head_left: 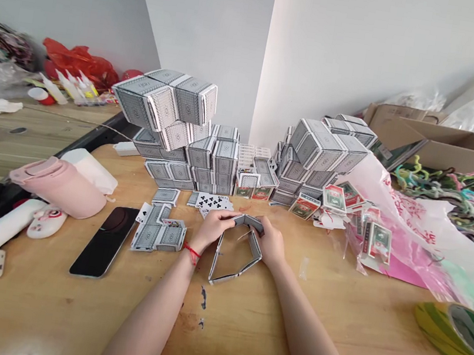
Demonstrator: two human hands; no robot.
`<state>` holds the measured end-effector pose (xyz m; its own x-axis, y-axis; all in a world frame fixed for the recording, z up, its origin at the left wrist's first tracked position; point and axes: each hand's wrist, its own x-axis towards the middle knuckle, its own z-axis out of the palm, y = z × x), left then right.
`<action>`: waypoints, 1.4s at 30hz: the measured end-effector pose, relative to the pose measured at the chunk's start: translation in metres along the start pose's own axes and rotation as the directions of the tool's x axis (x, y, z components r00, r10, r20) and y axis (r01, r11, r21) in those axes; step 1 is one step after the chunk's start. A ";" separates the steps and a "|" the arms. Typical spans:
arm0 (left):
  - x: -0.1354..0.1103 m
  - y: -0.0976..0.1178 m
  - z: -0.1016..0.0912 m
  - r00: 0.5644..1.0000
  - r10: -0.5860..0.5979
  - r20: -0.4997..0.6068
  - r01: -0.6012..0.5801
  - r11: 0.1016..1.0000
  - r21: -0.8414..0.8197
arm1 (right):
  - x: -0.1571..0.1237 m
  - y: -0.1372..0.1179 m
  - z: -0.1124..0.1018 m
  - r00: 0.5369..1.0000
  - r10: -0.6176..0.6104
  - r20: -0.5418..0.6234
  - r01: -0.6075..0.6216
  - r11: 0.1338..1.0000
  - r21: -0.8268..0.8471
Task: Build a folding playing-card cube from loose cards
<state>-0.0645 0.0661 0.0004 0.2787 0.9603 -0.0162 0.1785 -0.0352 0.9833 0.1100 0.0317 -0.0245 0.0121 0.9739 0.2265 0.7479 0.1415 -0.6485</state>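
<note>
At mid-table, before me: my left hand (214, 228) and right hand (271, 243) both pinch the far side of an angular loop of folded cards (255, 248), thumbs and fingers closed on it, the loop between my wrists over the wooden table (239, 338). Dark phone (103, 243) flat to the left. Just past my left hand, loose playing cards (214, 202), face up. Farther back, left stack (175, 139) and right stack (318, 151) of card blocks, apart.

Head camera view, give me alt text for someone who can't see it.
Two hands hold an angular loop of playing cards at a wooden table. Behind it stand stacks of card-patterned blocks; a phone lies to the left.
</note>
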 end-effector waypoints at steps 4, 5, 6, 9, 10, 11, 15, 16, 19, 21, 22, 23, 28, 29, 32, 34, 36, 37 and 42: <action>0.000 0.004 0.000 0.998 -0.031 -0.048 0.031 0.999 0.007 | -0.001 -0.001 0.001 1.000 -0.024 0.010 0.024 1.000 -0.001; 0.001 0.005 0.000 0.998 -0.035 -0.060 0.036 0.999 0.009 | -0.001 -0.001 0.001 0.999 -0.032 0.013 0.032 0.999 -0.003; 0.001 0.005 0.001 0.997 -0.037 -0.069 0.038 0.999 0.013 | -0.001 -0.001 0.002 0.999 -0.042 0.017 0.042 0.999 -0.005; 0.002 0.004 0.002 0.996 -0.026 -0.085 0.028 0.999 0.030 | 0.000 0.000 0.003 0.996 -0.082 0.030 0.082 0.997 0.002; 0.002 0.003 0.002 0.996 -0.017 -0.090 0.020 0.999 0.036 | 0.000 0.000 0.003 0.995 -0.094 0.035 0.094 0.996 0.005; 0.002 0.002 0.002 0.995 -0.007 -0.095 0.011 0.999 0.042 | 0.001 0.000 0.004 0.994 -0.102 0.040 0.102 0.995 0.006; 0.002 0.000 0.002 0.991 0.031 -0.126 -0.025 0.998 0.055 | 0.002 -0.001 0.005 0.992 -0.107 0.067 0.109 0.994 -0.023; 0.002 -0.001 0.003 0.990 0.035 -0.136 -0.028 0.998 0.051 | 0.003 -0.001 0.006 0.991 -0.111 0.072 0.113 0.993 -0.025; 0.002 -0.002 0.004 0.987 0.035 -0.156 -0.031 0.999 0.030 | 0.003 -0.002 0.008 0.988 -0.128 0.082 0.128 0.992 -0.002; 0.003 -0.003 0.006 0.986 0.032 -0.164 -0.031 0.999 0.008 | 0.004 -0.002 0.010 0.989 -0.124 0.075 0.124 0.992 0.009; 0.003 -0.003 0.007 0.986 0.029 -0.165 -0.029 1.000 0.000 | 0.004 -0.002 0.011 0.991 -0.118 0.068 0.117 0.993 0.010; 0.003 -0.004 0.008 0.986 0.026 -0.166 -0.028 1.000 -0.006 | 0.004 -0.001 0.012 0.992 -0.110 0.060 0.110 0.994 0.013; 0.004 -0.007 0.009 0.991 0.016 -0.135 -0.020 0.999 -0.030 | 0.005 0.000 0.012 0.994 -0.105 0.043 0.101 0.992 0.074; 0.004 -0.007 0.009 0.991 0.013 -0.130 -0.017 0.999 -0.030 | 0.005 0.000 0.011 0.993 -0.107 0.047 0.103 0.991 0.090; 0.004 -0.005 0.010 0.994 0.019 -0.112 -0.023 0.999 -0.031 | 0.004 -0.003 0.008 0.995 -0.089 0.050 0.082 0.989 0.123; 0.004 -0.004 0.010 0.996 0.044 -0.083 -0.049 0.997 -0.062 | 0.004 -0.004 0.007 0.998 -0.044 0.037 0.038 0.987 0.154; 0.004 -0.003 0.009 0.995 0.080 -0.066 -0.085 0.992 -0.091 | 0.004 -0.004 0.007 1.000 0.013 0.012 -0.016 0.973 0.232; 0.004 -0.002 0.008 0.992 0.104 -0.068 -0.110 0.989 -0.095 | 0.005 -0.003 0.007 0.999 0.035 0.002 -0.034 0.957 0.287; 0.002 -0.005 0.002 0.949 0.298 -0.102 -0.303 0.952 -0.040 | 0.008 0.005 0.005 1.000 0.019 0.004 -0.018 0.833 0.553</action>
<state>-0.0630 0.0675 -0.0044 0.2218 0.9290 0.2963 0.0475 -0.3138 0.9483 0.1104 0.0415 -0.0294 0.0237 0.9772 0.2109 0.2562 0.1980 -0.9461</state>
